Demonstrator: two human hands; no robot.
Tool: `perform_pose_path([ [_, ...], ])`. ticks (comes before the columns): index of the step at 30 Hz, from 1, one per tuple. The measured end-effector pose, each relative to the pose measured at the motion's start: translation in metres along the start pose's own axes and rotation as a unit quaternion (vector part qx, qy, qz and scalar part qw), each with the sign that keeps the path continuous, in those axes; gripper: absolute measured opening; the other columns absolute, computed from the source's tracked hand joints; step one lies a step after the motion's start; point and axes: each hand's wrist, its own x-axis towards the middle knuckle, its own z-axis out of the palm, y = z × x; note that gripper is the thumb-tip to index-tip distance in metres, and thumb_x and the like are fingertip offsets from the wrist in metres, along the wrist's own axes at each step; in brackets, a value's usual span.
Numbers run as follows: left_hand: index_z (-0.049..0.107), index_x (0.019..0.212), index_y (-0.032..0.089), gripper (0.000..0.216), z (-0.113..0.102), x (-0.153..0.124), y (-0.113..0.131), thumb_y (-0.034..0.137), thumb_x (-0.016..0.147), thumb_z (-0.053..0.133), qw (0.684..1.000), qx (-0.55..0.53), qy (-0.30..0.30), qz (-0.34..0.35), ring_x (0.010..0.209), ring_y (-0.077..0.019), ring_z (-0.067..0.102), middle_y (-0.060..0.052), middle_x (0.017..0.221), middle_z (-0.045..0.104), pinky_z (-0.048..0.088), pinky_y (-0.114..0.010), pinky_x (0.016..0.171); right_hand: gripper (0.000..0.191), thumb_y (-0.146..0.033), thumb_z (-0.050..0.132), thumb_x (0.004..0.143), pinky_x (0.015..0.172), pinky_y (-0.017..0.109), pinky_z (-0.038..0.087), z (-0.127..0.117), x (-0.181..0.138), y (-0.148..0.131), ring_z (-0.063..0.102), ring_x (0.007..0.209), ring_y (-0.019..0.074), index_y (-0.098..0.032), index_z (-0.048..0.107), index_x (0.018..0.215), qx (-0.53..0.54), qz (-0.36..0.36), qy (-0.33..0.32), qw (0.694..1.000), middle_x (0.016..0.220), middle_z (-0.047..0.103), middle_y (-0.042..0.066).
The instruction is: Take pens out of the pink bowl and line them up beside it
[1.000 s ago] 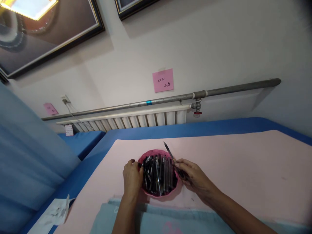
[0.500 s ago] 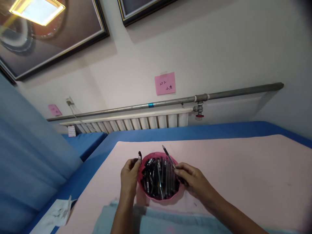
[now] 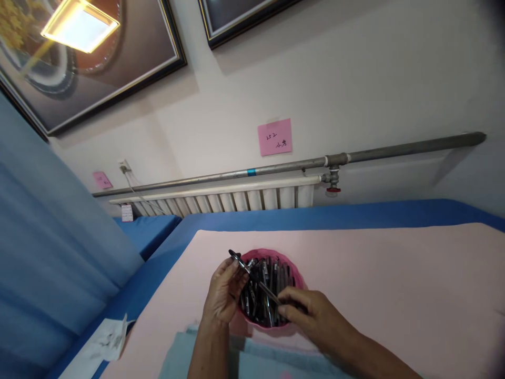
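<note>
My left hand (image 3: 224, 289) pinches a black-and-clear pen cap (image 3: 239, 261) over the left rim of a pink bowl (image 3: 299, 273). From the right, my right hand (image 3: 305, 310) grips a pen (image 3: 269, 292) by its barrel, slanting up toward the cap. The pen's front end meets the cap's opening or lies just short of it; I cannot tell how deep it sits. Below both hands, the bowl is full of dark and clear pens (image 3: 256, 308), most lying lengthwise.
Pink paper or cloth (image 3: 374, 284) covers the blue bed-like surface (image 3: 355, 213). Light blue cloth (image 3: 256, 360) lies at the near edge. At the left are a blue curtain (image 3: 71, 242) and a white sheet (image 3: 97, 345). A radiator (image 3: 252, 200) and pipe (image 3: 221, 176) run along the wall.
The pen in my right hand has swung from pointing up at the bowl's far rim to pointing left at the cap. My left hand has turned the cap toward it. The view has shifted slightly.
</note>
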Motion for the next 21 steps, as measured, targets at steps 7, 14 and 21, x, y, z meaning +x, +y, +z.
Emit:
perform_pose_path([
  [7,0.063,0.074,0.012,0.028,0.011,-0.005,-0.016,0.024,0.055,0.08,0.995,0.086,-0.043,0.003,0.059,-0.0084,0.059,0.0,0.069,0.065,0.047,-0.019,0.055,0.012,-0.025,0.05,0.077,0.055,0.024,0.035,0.002,0.001,0.005,0.048,0.059,0.0132,-0.02,0.06,0.073,-0.022,-0.009,0.037,0.999,0.063,0.056,-0.002],
  [14,0.064,0.08,0.013,0.033,0.011,-0.003,-0.021,0.033,0.057,0.077,0.992,0.112,-0.048,-0.001,0.062,-0.0113,0.06,-0.004,0.073,0.066,0.046,-0.022,0.055,0.016,-0.03,0.048,0.077,0.058,0.024,0.04,-0.011,0.008,0.01,0.055,0.063,0.0146,-0.02,0.061,0.079,-0.053,-0.011,0.107,0.993,0.066,0.061,-0.002],
  [21,0.063,0.077,0.014,0.028,-0.011,0.01,-0.011,0.036,0.061,0.071,0.972,0.22,0.037,0.076,0.057,-0.0108,0.055,0.0,0.064,0.062,0.041,-0.022,0.054,0.021,-0.032,0.043,0.079,0.056,0.027,0.038,-0.087,0.018,0.05,0.059,0.066,0.0195,-0.02,0.056,0.068,-0.327,0.117,0.251,0.904,0.07,0.065,0.005],
])
